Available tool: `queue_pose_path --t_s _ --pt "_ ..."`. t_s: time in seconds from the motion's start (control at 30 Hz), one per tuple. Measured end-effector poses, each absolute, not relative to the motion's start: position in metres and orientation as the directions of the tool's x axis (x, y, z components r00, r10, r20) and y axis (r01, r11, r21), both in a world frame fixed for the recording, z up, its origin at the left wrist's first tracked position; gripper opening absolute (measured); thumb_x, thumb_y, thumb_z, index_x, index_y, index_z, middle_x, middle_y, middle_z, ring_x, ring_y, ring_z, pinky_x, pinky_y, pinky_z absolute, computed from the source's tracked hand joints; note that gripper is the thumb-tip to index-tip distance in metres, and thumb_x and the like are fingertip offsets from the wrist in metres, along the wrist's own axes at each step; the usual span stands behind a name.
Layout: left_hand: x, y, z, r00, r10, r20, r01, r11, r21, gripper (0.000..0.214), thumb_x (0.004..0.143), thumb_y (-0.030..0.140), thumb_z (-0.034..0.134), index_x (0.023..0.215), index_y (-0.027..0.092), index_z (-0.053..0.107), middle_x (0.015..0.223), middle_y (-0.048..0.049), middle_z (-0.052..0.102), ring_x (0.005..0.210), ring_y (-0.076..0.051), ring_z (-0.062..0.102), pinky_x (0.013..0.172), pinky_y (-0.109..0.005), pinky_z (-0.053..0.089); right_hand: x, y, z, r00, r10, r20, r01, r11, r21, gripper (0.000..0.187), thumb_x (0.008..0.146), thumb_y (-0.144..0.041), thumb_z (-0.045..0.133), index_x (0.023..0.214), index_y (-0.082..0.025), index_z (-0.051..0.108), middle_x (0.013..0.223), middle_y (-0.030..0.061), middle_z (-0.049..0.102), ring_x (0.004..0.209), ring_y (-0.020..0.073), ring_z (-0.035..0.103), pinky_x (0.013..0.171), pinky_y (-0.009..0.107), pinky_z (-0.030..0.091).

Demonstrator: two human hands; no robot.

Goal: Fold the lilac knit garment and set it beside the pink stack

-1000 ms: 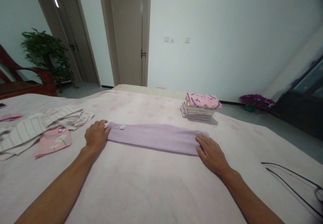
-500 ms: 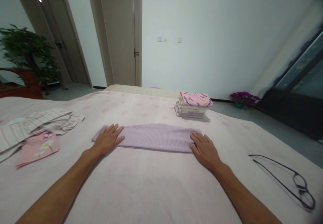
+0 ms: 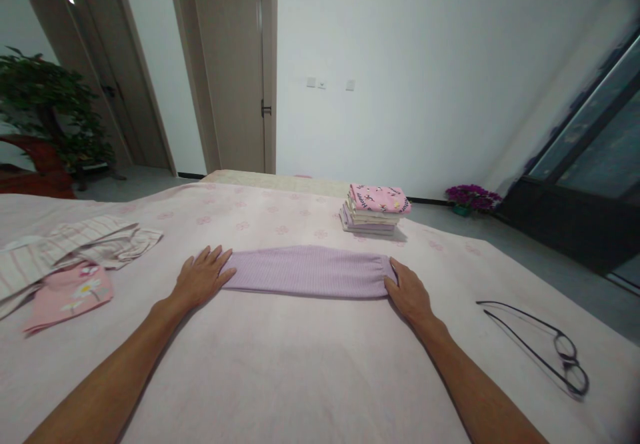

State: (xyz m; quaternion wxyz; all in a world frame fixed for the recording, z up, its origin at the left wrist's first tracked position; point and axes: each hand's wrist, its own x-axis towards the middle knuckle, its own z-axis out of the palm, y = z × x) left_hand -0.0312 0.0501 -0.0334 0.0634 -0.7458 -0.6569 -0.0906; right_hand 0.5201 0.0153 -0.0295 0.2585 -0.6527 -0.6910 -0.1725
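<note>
A lilac ribbed garment (image 3: 307, 271), folded into a long narrow strip, lies across the pink bed cover (image 3: 280, 377) in front of me. My left hand (image 3: 200, 276) rests flat with fingers spread on its left end. At the strip's right end, where the cloth bunches slightly, my right hand (image 3: 407, 291) grips the edge.
A stack of folded clothes (image 3: 375, 208) with a pink top piece sits beyond the strip. Unfolded striped clothes (image 3: 75, 244) and a pink flowered piece (image 3: 70, 291) lie at left. Black glasses (image 3: 545, 344) lie at right. A plant (image 3: 45, 117), doors and a flower pot (image 3: 470, 199) stand behind.
My left hand went from gripping the left end to lying flat on it. My right hand went from flat to gripping the right end, which is now bunched. The view turned slightly right.
</note>
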Motion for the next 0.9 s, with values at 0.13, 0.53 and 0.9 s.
queue_pose_path --t_s 0.13,0.53,0.9 --pt "-0.031 0.05 -0.034 0.121 0.969 0.215 0.993 -0.12 -0.018 0.063 0.098 0.056 0.033 0.152 0.026 0.04 0.161 -0.0105 0.035 0.149 -0.035 0.023 0.115 -0.055 0.022 0.519 0.012 -0.021 0.082 0.814 0.575 0.981 0.037 -0.192 0.05 0.087 -0.022 0.047 0.136 -0.019 0.055 0.117 0.0112 0.069 0.104 0.0271 0.061 0.091 0.04 0.047" --pt "-0.033 0.052 -0.039 0.121 0.965 0.233 0.992 -0.113 -0.048 0.064 0.099 0.059 0.029 0.153 0.027 0.039 0.16 -0.0097 0.037 0.148 -0.035 0.026 0.113 -0.054 0.025 0.5 0.005 -0.009 0.093 0.86 0.502 0.994 -0.113 0.008 0.042 0.099 -0.042 0.046 0.132 -0.017 0.056 0.114 0.0122 0.064 0.105 0.0277 0.055 0.088 0.037 0.04" --pt "-0.032 0.051 -0.037 0.117 0.965 0.235 0.993 -0.111 -0.039 0.064 0.099 0.059 0.029 0.153 0.027 0.04 0.16 -0.0093 0.037 0.148 -0.035 0.026 0.113 -0.054 0.025 0.499 0.007 -0.013 0.021 0.885 0.466 0.992 -0.077 0.102 0.047 0.102 -0.04 0.04 0.14 -0.014 0.048 0.111 0.0136 0.065 0.099 0.0268 0.058 0.085 0.036 0.042"
